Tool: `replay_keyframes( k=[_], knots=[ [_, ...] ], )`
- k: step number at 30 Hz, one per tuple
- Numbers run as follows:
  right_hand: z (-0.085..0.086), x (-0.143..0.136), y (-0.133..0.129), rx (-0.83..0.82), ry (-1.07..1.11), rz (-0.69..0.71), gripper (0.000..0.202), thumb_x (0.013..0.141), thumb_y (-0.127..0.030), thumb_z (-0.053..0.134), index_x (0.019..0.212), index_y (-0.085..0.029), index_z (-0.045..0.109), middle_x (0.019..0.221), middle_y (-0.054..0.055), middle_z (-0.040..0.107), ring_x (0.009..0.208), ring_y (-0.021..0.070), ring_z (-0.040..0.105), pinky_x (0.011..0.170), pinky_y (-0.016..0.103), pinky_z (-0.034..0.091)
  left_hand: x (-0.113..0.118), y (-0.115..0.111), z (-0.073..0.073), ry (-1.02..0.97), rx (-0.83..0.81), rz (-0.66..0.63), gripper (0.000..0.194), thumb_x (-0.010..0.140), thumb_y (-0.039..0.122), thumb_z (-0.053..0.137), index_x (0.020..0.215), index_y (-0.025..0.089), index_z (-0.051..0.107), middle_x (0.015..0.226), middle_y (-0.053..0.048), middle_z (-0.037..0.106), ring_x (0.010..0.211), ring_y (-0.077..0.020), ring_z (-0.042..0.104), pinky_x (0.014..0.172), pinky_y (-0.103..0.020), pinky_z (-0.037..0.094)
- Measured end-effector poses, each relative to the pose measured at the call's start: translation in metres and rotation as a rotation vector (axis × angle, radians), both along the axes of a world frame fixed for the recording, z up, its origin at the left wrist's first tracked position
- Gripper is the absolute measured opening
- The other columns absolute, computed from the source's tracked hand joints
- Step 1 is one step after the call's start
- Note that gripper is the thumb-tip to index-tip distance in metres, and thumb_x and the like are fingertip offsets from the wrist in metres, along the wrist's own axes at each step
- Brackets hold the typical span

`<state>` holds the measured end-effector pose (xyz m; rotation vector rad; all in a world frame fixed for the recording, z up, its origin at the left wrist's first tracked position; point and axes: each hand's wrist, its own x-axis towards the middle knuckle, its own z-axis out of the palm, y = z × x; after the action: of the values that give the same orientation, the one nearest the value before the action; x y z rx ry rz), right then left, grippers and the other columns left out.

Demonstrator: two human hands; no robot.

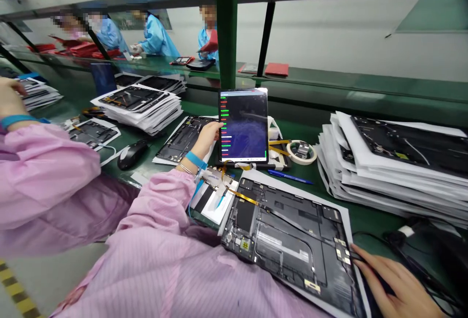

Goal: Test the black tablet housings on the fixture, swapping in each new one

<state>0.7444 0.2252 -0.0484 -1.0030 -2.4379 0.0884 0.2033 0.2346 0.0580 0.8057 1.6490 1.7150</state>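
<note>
A lit screen (pixel 244 125) is standing upright, probably for easy reading. Well apart, the left hand (pixel 205 141) is touching the screen's left edge and, nearer and right of the screen, the right hand (pixel 397 281) is touching an open tablet housing (pixel 300 218) that paper (pixel 345 218) is probably protecting. Neither grip is showing clearly.

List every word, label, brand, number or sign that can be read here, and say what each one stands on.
None can be read clearly enough to quote.
Screen: rows of green, red and white marks that look like text, too small to read.
Panel by the right hand: small pale patches; any print is too small to read.
Pen and mouse: no lettering can be made out.
</note>
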Motion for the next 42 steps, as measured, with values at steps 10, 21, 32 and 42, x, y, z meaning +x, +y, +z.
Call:
replay_keyframes(
  k=[10, 21, 32, 42],
  knots=[
    [0.002, -0.003, -0.001, -0.029, 0.013, -0.017, 0.034, 0.093, -0.041, 0.048, 0.119, -0.026, 0.064, 0.108, 0.005, 0.068, 0.093, 0.0243, 0.064, 0.085, 0.039, 0.048, 0.001, 0.006, -0.012, 0.224, 0.136, 0.069, 0.024, 0.073, 0.034, 0.065, 0.085, 0.014, 0.059, 0.083, -0.007, 0.068, 0.078, -0.0197, 0.064, 0.076, -0.034, 0.051],
    [0.013, -0.013, -0.006, 0.048, 0.035, 0.026, 0.032, 0.095, -0.042, 0.047, 0.115, -0.023, 0.063, 0.102, 0.004, 0.067, 0.091, 0.0215, 0.062, 0.085, 0.036, 0.046, 0.054, -0.016, 0.013, 1.404, -0.052, 0.172, 0.031, 0.088, 0.021, 0.047, 0.113, 0.018, 0.065, 0.141, -0.014, 0.046, 0.132, -0.0310, 0.037, 0.105, -0.049, 0.034],
    [0.045, -0.032, -0.004, 0.133, -0.104, 0.124, 0.027, 0.097, -0.036, 0.044, 0.105, -0.020, 0.064, 0.100, 0.008, 0.067, 0.087, 0.0203, 0.065, 0.079, 0.032, 0.051, 0.211, -0.035, 0.023, 1.324, 0.070, -0.640, 0.023, 0.091, 0.030, 0.051, 0.093, 0.015, 0.068, 0.089, -0.009, 0.066, 0.087, -0.0229, 0.058, 0.077, -0.037, 0.048],
    [0.096, -0.038, -0.028, -0.204, -0.187, 0.037, 0.032, 0.097, -0.041, 0.044, 0.105, -0.018, 0.065, 0.086, 0.009, 0.059, 0.082, 0.0224, 0.057, 0.072, 0.035, 0.047, 0.220, 0.001, -0.026, 0.967, -0.022, -0.848, 0.021, 0.092, 0.024, 0.047, 0.086, 0.015, 0.065, 0.086, -0.008, 0.065, 0.081, -0.0216, 0.058, 0.075, -0.032, 0.043]
  ],
)
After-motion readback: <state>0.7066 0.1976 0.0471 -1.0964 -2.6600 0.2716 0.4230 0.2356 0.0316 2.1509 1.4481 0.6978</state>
